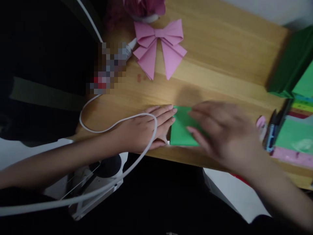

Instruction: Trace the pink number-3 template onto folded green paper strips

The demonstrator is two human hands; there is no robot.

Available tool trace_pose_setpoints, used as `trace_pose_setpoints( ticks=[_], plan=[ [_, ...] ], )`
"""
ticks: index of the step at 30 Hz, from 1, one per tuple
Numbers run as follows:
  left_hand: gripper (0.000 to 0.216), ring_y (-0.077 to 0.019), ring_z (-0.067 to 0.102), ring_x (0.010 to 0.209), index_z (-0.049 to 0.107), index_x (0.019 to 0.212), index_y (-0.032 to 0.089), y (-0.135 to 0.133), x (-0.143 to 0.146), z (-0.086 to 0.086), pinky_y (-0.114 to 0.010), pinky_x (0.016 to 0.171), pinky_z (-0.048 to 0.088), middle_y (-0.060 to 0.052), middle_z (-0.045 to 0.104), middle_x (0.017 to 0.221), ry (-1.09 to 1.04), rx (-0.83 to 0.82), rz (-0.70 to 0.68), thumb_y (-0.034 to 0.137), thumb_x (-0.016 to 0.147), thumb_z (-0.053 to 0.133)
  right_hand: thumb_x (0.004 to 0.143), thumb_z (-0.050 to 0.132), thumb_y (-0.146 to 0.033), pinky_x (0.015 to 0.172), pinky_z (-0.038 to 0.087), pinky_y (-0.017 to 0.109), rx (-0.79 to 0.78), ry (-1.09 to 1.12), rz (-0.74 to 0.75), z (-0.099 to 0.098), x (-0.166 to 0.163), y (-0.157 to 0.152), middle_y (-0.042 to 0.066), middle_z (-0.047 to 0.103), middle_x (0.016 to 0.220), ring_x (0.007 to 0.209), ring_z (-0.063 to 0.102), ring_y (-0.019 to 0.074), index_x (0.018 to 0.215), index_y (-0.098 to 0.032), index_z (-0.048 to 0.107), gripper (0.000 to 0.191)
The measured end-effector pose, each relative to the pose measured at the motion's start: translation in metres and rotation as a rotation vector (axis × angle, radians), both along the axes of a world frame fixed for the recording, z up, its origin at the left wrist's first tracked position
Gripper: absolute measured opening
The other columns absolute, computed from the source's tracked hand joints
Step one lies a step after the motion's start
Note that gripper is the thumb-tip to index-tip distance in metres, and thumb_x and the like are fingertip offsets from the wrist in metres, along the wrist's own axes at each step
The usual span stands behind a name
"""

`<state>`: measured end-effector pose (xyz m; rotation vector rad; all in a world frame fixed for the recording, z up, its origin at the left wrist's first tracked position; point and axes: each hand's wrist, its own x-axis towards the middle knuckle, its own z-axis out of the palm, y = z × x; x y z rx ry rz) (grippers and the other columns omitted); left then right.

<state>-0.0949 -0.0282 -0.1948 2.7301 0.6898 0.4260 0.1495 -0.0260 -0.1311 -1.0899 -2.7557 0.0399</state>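
A folded piece of green paper (182, 125) lies on the table near its front edge. My left hand (151, 127) rests flat and open, its fingertips at the paper's left edge. Over the paper's right part is my right hand (220, 127), blurred by motion, with fingers curved and thumb held apart. It covers the right end of the sheet, and whether it touches the paper is hard to tell. Nothing shows gripped in it. A pink paper bow (160, 45) lies farther back on the wooden table (220, 55).
A white cable (117, 123) loops across my left wrist. A pixelated tube (112, 68) lies left of the bow, with a dark pink paper object (146, 8) behind. At right are a dark green box (290, 62), pens (271, 130) and packs of coloured paper (293, 130).
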Motion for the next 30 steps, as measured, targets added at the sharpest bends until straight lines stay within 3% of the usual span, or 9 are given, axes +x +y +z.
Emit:
trace_pose_setpoints(
  ticks=[4,8,18,25,30],
  plan=[
    [0.058,-0.0307,0.038,0.144,0.051,0.135,0.000,-0.002,0.000,-0.009,-0.044,0.118,0.034,-0.024,0.047,0.148,-0.050,0.004,-0.002,0.045,0.097,0.050,0.099,0.051,-0.033,0.097,0.054,0.039,-0.057,-0.034,0.011,-0.014,-0.016,-0.050,0.016,0.070,0.125,0.115,0.065,0.0262,0.120,-0.003,0.065,0.039],
    [0.058,-0.0300,0.035,0.146,0.050,0.137,0.004,-0.003,-0.001,-0.013,-0.046,0.119,0.032,-0.022,0.044,0.151,-0.072,-0.025,0.008,0.045,0.097,0.050,0.097,0.055,-0.031,0.105,0.048,0.041,-0.021,-0.011,-0.063,-0.032,-0.017,-0.076,0.018,0.065,0.132,0.124,0.060,0.0260,0.128,-0.003,0.060,0.042],
    [0.059,-0.0284,0.036,0.145,0.051,0.138,0.008,-0.005,-0.001,-0.020,-0.046,0.118,0.032,-0.019,0.044,0.152,-0.088,-0.018,0.051,0.045,0.092,0.058,0.096,0.055,-0.031,0.108,0.042,0.043,0.061,0.012,-0.089,-0.052,-0.014,-0.099,0.018,0.063,0.136,0.127,0.058,0.0280,0.133,-0.007,0.056,0.044],
    [0.060,-0.0287,0.037,0.145,0.050,0.138,0.005,-0.006,-0.001,-0.019,-0.044,0.119,0.031,-0.020,0.045,0.151,-0.094,-0.022,0.052,0.042,0.091,0.059,0.098,0.050,-0.039,0.112,0.037,0.045,0.039,-0.046,-0.087,-0.057,-0.012,-0.108,0.016,0.057,0.143,0.134,0.052,0.0277,0.156,-0.010,0.023,0.070],
    [0.060,-0.0299,0.040,0.142,0.052,0.136,0.002,-0.007,0.000,-0.019,-0.043,0.118,0.032,-0.020,0.048,0.149,-0.097,0.055,0.046,0.042,0.091,0.057,0.097,0.051,-0.038,0.114,0.034,0.044,0.045,-0.037,-0.085,-0.056,-0.012,-0.107,0.016,0.060,0.140,0.133,0.052,0.0271,0.148,-0.011,0.042,0.058]
  ],
)
